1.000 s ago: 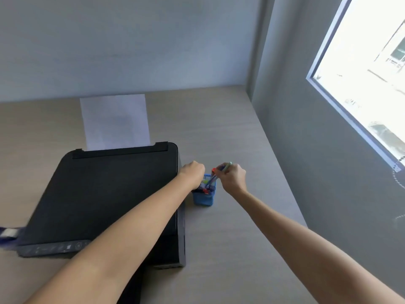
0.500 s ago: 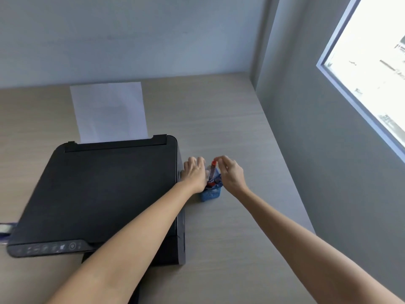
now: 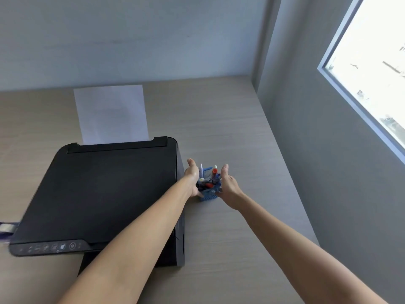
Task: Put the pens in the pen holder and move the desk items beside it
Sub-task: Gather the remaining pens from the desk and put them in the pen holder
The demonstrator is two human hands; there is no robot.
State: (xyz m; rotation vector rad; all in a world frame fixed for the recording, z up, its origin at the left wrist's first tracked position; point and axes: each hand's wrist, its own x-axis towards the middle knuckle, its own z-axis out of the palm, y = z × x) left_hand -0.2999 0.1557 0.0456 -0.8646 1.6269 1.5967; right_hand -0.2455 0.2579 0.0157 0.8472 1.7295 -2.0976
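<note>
**Both hands flank the filled pen holder**

Two bare forearms reach forward from the near edge across the tabletop (image 3: 230, 132). The left forearm passes over the right front corner of the black printer (image 3: 105, 194). Just right of the printer stands the holder (image 3: 208, 195), a small blue mesh box, upright on the tabletop.

The left hand (image 3: 192, 178) lies against the holder's left side, between it and the printer, fingers stretched out and pointing away, thumb low at the holder's near corner. The right hand (image 3: 228, 185) lies at the holder's right side, palm turned inward, fingers spread and extended, thumb touching the near lower edge. Both hands are open and flat, cupping the holder rather than closed around it.

The pens (image 3: 210, 178) stand in the holder, tips and caps up, long axes near vertical and leaning a little apart. A white one, a red-capped one and darker blue ones show; how many is too small to tell.

Beyond the printer's rear slot a white sheet (image 3: 111, 115) stands up.
</note>
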